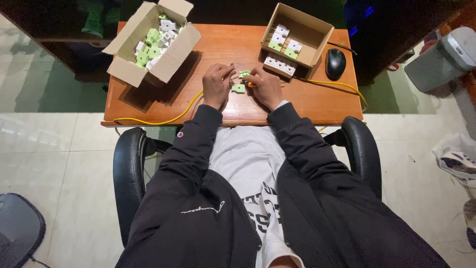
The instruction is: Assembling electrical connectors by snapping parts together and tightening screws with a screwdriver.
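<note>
Orange-brown wooden tabletop (pixel 307 99) carries everything in play. Far left: open cardboard box (pixel 130 59) heaped with green and white plastic pieces. Centre: left hand (pixel 216 85) curled narrow, fingertips pinching something small and thin, too small to identify. Just right of it a green plastic piece (pixel 239 89) lies on the tabletop between the hands, touching or nearly touching the right hand (pixel 266 87), the nearer one. Right hand closed on a second green piece (pixel 244 74); a little orange shows at its fingers. Far right: smaller box (pixel 299 37) holding sorted pieces, then a black mouse (pixel 335 63).
</note>
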